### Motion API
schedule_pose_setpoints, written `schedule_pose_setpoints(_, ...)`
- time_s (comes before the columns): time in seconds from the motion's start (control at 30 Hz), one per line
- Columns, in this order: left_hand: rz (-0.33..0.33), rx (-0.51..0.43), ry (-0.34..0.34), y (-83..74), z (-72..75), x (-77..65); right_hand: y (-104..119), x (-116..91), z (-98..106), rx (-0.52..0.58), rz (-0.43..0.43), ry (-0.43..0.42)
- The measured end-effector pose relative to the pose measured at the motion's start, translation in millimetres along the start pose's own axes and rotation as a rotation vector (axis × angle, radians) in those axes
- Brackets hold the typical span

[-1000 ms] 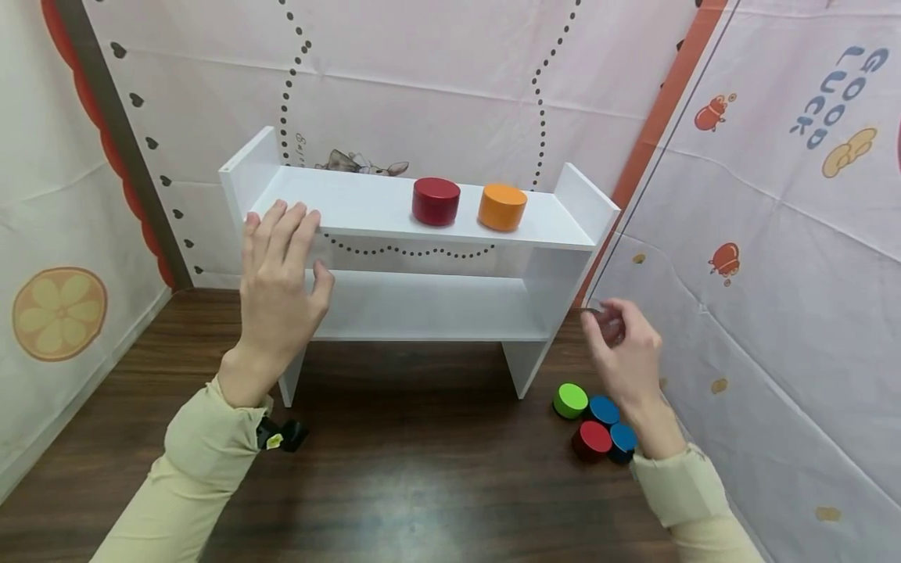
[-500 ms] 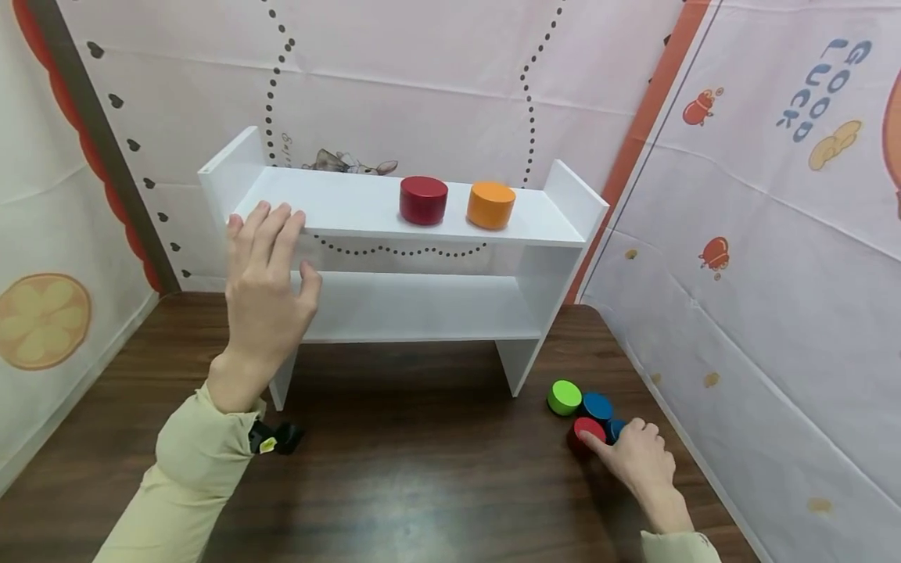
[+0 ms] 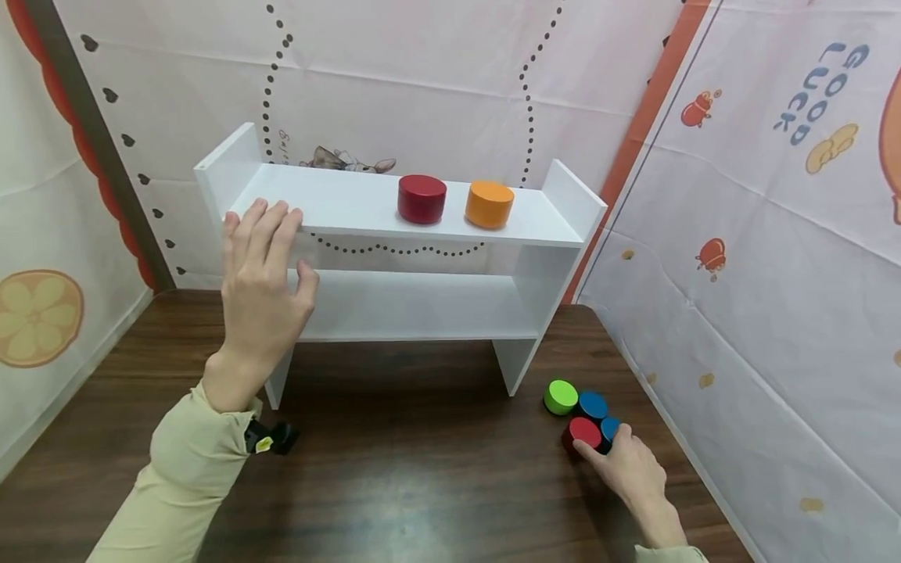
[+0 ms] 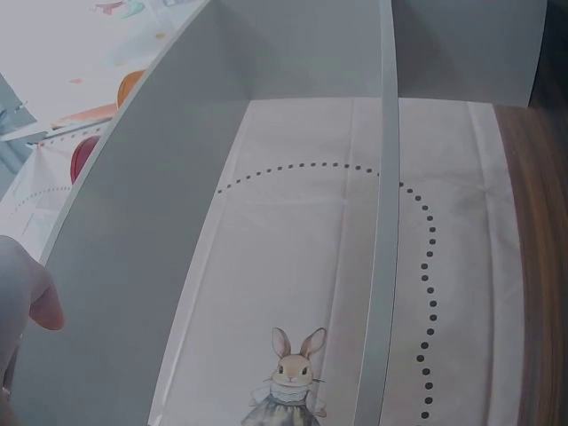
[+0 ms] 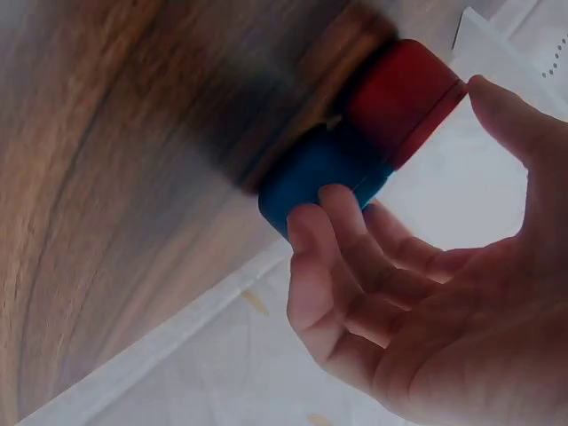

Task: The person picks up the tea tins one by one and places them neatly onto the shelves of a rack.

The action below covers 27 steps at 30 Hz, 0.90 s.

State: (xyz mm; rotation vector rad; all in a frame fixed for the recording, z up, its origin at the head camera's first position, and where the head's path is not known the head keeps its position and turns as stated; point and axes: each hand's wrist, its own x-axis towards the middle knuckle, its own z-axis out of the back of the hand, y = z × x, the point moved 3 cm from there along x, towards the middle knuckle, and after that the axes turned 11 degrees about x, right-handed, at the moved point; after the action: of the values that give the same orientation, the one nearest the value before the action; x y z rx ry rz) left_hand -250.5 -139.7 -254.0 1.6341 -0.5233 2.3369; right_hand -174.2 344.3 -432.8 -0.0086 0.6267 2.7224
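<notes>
My left hand (image 3: 260,301) rests its long fingers on the left front edge of the white shelf's (image 3: 338,207) top board, thumb held apart. At the lower right my right hand (image 3: 633,473) reaches round a red cylinder (image 3: 584,432) and a blue cylinder (image 3: 610,428) on the table. In the right wrist view its thumb (image 5: 510,115) is at the rim of the red cylinder (image 5: 404,102). The bent fingers lie against the blue cylinder (image 5: 324,173); how firmly they hold it I cannot tell. A green cylinder (image 3: 561,397) and another blue cylinder (image 3: 593,405) stand just behind.
A dark red cylinder (image 3: 421,199) and an orange cylinder (image 3: 489,205) stand on the top board, right of its middle. The lower board (image 3: 415,309) spans between the side panels. Printed cloth (image 3: 760,313) borders the dark wooden table (image 3: 422,500) on the right.
My right hand has come down from beside the shelf to the red and blue cylinders, and its fingers have drawn slightly closer in. My left hand keeps its place on the shelf edge.
</notes>
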Motion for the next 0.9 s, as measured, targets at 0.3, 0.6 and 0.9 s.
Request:
schedule_pose_setpoints(0.3, 0.009, -0.003, -0.016, -1.5, 1.2, 1.4, 6.7, 8.3, -10.1, 0.104, 0.065, 0.019)
schedule_pose_setpoints(0.6, 0.008, -0.007, -0.023, -2.0, -0.5, 3.3, 15.1, 17.7, -20.6, 0.182, 0.123, 0.01)
schedule_pose_setpoints(0.9, 0.012, -0.003, -0.023, -1.5, -0.5, 2.3, 36.3, 11.9, -10.6, 0.261, 0.236, -0.005)
